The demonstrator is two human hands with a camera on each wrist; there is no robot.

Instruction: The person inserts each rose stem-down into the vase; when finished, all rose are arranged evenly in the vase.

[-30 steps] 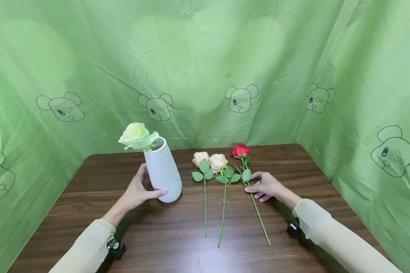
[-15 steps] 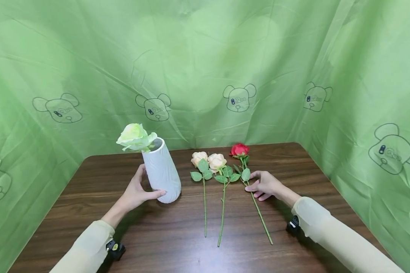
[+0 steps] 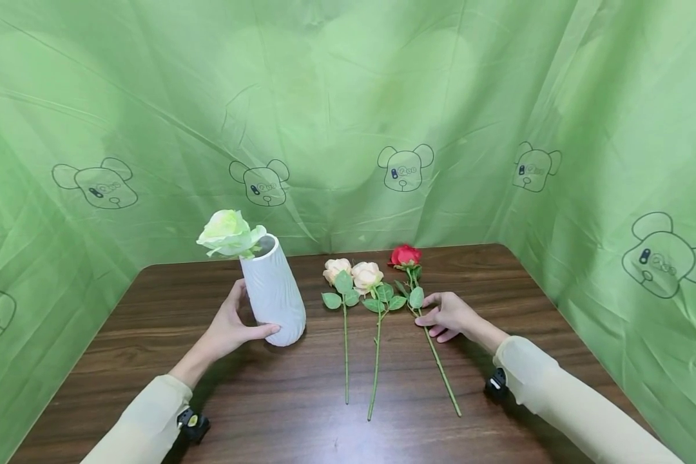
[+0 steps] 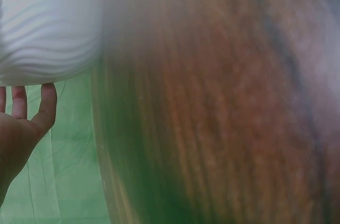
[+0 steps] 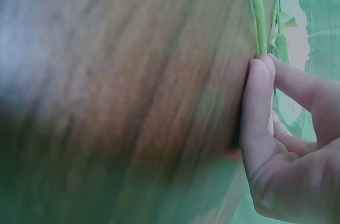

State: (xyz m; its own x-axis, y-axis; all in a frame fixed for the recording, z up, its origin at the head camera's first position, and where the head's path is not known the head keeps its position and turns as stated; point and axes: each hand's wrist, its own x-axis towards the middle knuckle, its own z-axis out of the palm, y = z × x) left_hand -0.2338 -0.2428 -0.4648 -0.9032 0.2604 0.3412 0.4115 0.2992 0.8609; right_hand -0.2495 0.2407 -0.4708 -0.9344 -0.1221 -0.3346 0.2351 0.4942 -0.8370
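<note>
In the head view a white ribbed vase (image 3: 274,296) leans a little to the left, its base on or close to the table. My left hand (image 3: 227,332) grips its lower part, thumb in front; the left wrist view shows fingertips (image 4: 49,96) against the vase wall. A pale green rose (image 3: 227,231) hangs over the vase's rim, its stem hidden inside. On the right, a red rose (image 3: 405,255) lies on the table. My right hand (image 3: 454,317) pinches its green stem (image 5: 257,9) between thumb and fingers, just below the leaves.
Two peach roses, one on the left (image 3: 337,271) and one on the right (image 3: 367,276), lie side by side between vase and red rose, stems toward me. The brown wooden table (image 3: 267,412) is backed by a green curtain (image 3: 336,116) with bear-head drawings.
The lower end of the red rose's stem has swung very slightly to the right. Both hands keep their hold, and the vase stays in place. The head view has shifted a little.
</note>
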